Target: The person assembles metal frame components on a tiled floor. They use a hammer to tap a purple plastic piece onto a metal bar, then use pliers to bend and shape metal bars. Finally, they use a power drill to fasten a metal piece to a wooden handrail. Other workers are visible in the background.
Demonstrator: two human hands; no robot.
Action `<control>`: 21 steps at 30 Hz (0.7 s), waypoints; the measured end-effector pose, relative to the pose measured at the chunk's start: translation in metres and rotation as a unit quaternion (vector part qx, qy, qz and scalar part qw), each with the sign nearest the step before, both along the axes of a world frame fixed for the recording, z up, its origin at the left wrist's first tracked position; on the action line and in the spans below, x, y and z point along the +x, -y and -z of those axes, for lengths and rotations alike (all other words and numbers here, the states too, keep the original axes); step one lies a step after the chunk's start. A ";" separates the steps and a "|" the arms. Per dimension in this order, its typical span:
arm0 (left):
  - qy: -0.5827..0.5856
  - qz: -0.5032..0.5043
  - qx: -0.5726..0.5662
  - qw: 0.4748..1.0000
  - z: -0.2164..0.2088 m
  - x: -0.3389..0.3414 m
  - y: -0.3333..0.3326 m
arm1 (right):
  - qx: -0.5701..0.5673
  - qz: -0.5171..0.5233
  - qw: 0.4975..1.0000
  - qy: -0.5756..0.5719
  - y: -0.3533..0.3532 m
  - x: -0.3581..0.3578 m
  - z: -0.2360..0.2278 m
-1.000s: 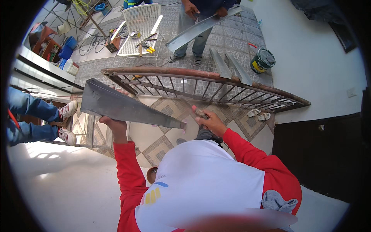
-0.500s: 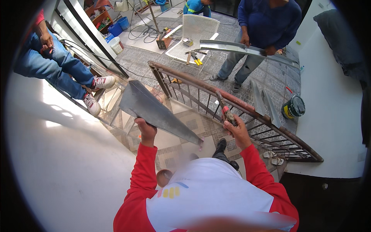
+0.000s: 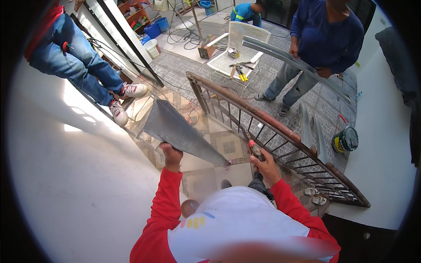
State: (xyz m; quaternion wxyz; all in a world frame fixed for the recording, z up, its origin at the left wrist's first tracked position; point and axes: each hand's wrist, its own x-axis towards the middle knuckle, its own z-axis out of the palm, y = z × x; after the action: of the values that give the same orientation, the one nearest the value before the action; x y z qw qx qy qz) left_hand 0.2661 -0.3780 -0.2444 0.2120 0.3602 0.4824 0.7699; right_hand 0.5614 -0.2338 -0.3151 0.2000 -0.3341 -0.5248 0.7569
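My left hand (image 3: 172,157) is closed on the near edge of a long grey tapered board (image 3: 180,131), wide at its far left end and narrow toward the floor at right. Its narrow tip has a pinkish mark; the material could be sheet metal or plastic. Closed in front of my body, my right hand (image 3: 266,167) grips a narrow tool (image 3: 255,151) with a worn, stained handle and a red part near its top. A thin dark blade seems to stick up from it, overlapping the railing. The board and the tool are apart.
A rusty metal railing (image 3: 245,109) slopes down to the right beside me. Beyond it, a person in blue (image 3: 326,39) holds a long metal channel (image 3: 289,59). Pliers lie on a white mesh chair (image 3: 221,65). Another person's jeans (image 3: 72,57) show at left; a paint bucket (image 3: 345,139) stands right.
The view has shifted, so the surroundings sit farther right and lower. My right hand and its tool have come slightly lower and nearer my body. Both hands keep their holds.
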 end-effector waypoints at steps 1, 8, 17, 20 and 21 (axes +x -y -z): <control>0.006 -0.002 -0.005 1.000 0.000 0.002 -0.002 | -0.032 -0.002 0.999 -0.001 0.003 0.009 0.012; -0.008 -0.049 -0.005 0.999 -0.010 0.018 -0.032 | -0.040 -0.070 0.994 0.069 -0.028 0.041 0.062; -0.053 -0.116 -0.027 0.991 -0.015 0.040 -0.056 | 0.008 -0.123 0.989 0.078 -0.113 0.045 0.062; -0.063 -0.131 -0.037 0.989 -0.017 0.047 -0.059 | 0.020 -0.133 0.987 0.083 -0.137 0.046 0.062; -0.054 -0.149 -0.037 0.987 -0.018 0.050 -0.059 | 0.017 -0.134 0.988 0.080 -0.144 0.046 0.062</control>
State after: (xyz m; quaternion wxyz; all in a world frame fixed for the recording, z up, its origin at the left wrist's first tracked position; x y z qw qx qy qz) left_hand 0.3162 -0.3187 -0.2266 0.0813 0.3172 0.5692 0.7542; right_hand 0.6078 -0.0900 -0.3772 0.0596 -0.3165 -0.5920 0.7388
